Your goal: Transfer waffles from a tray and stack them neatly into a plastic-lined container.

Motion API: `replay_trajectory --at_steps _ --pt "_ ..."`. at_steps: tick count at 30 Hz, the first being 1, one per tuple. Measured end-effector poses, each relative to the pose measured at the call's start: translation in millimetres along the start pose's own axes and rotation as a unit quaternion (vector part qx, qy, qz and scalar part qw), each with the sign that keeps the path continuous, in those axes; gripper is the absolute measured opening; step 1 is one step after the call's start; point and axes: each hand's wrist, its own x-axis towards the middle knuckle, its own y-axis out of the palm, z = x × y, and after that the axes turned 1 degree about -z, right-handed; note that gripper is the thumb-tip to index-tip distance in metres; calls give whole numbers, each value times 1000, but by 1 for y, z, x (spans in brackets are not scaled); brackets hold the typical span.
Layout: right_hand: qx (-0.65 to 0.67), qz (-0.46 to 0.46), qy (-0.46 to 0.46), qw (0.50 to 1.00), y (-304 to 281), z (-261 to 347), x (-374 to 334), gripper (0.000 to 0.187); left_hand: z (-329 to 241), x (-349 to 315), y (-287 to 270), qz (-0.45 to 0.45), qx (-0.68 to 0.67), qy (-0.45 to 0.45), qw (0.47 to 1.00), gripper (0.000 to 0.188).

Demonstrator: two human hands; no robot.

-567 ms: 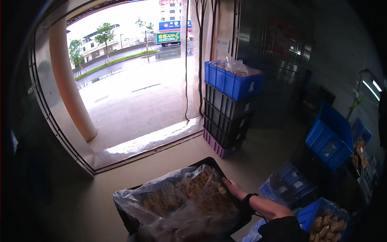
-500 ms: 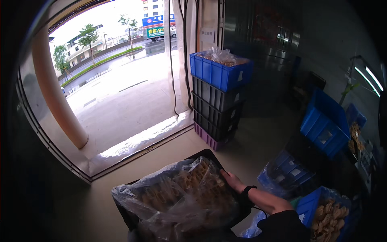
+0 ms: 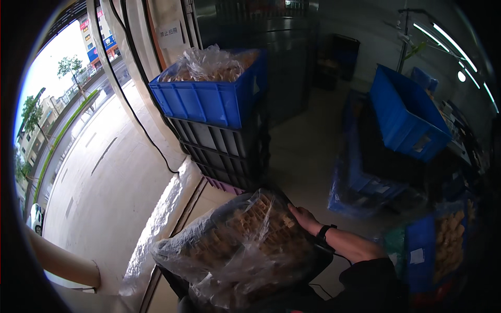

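A black crate (image 3: 322, 259) is held low in front of me, tilted. It is lined with crumpled clear plastic (image 3: 229, 271), through which rows of light-brown pieces (image 3: 261, 219) show; I cannot make out their kind. My right hand (image 3: 306, 219), with a black band at the wrist, is closed on the crate's far right rim, thumb uppermost. The other fingers are hidden behind the rim. My left hand is out of sight, and the crate's near left side runs into shadow.
Just beyond stands a stack: a blue crate (image 3: 198, 101) with bagged brown pieces, black crates (image 3: 219, 148), and a purple crate (image 3: 225, 186) at the bottom. An open doorway lies left. To the right are a tilted blue crate (image 3: 409, 128) and a blue crate (image 3: 420, 250) of brown pieces.
My view has turned right and come closer to the stack, which now stands just past the held crate. My right hand keeps its grip on the rim.
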Motion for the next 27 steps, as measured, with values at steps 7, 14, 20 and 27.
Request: replay_trajectory --at_steps 7,14,20,27 --pt "1 -32 57 998 47 25 29 78 -240 65 121 39 40 36 998 30" --pt "-22 -189 194 962 137 30 2 81 -256 240 -35 107 9 61 992 22" --pt "104 -228 256 934 215 25 -10 76 -195 379 -162 104 15 -2 994 9" --pt "194 -192 344 898 293 -79 24 78 -236 459 -139 89 -33 -111 989 19"
